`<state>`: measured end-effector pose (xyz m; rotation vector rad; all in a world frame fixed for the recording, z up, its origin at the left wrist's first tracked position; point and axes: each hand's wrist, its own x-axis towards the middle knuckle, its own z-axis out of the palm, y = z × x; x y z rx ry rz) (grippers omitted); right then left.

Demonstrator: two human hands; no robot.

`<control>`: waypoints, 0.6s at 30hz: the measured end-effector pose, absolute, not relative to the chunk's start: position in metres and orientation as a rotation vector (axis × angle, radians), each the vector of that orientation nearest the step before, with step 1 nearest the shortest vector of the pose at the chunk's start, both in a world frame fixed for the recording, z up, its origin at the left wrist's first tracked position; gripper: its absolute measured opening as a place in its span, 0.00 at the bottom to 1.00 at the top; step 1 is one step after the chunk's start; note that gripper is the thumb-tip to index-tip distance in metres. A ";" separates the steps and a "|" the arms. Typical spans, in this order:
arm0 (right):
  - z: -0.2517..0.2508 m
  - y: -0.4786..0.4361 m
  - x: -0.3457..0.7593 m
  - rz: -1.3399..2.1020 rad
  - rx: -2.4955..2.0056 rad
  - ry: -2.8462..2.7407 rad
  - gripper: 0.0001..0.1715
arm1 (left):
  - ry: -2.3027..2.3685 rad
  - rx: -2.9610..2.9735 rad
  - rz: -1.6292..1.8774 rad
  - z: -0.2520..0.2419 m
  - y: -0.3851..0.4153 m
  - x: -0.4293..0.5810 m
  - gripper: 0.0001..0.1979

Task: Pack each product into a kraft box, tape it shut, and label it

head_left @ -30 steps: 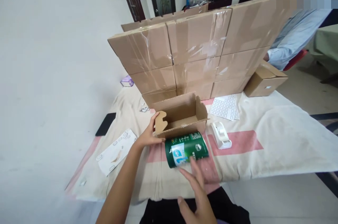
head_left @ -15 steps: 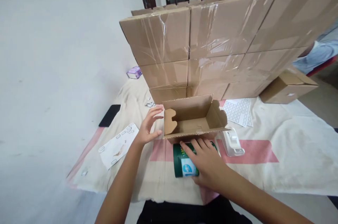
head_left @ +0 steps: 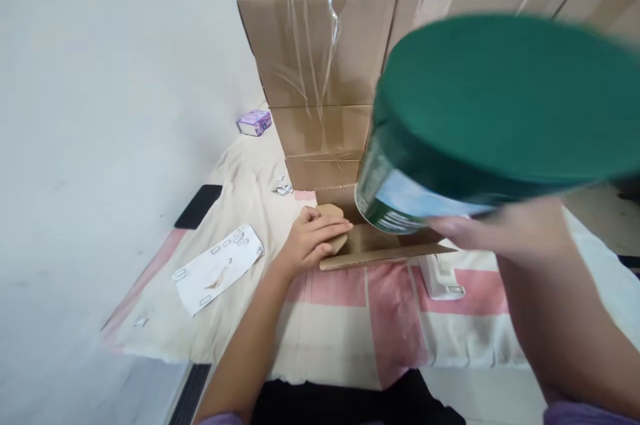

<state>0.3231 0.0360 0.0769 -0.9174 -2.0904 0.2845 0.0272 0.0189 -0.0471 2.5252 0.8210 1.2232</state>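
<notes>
A green can (head_left: 500, 98) with a blue-and-white label is raised close to the camera, its wide green end facing me. My right hand (head_left: 505, 228), partly blurred, is closed on it from below and hides behind it in part. Beneath the can lies an open cardboard box (head_left: 385, 255), its right part covered from view. At the box's left end, my left hand (head_left: 313, 238) presses on the side flap with its fingers close together.
Behind the box rises a wall of taped cartons (head_left: 320, 51). A white tape dispenser (head_left: 441, 278) stands at the right front. To the left are a printed sheet (head_left: 220, 268), a black phone-like slab (head_left: 199, 207) and a purple packet (head_left: 254, 123).
My right hand has lifted the green can from in front of the box up towards the camera. My left hand has moved right, from beside the box onto its left flap.
</notes>
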 end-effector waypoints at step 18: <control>0.081 0.052 0.284 0.221 -1.173 -2.851 0.59 | 0.742 1.928 1.975 -0.085 0.011 0.038 0.30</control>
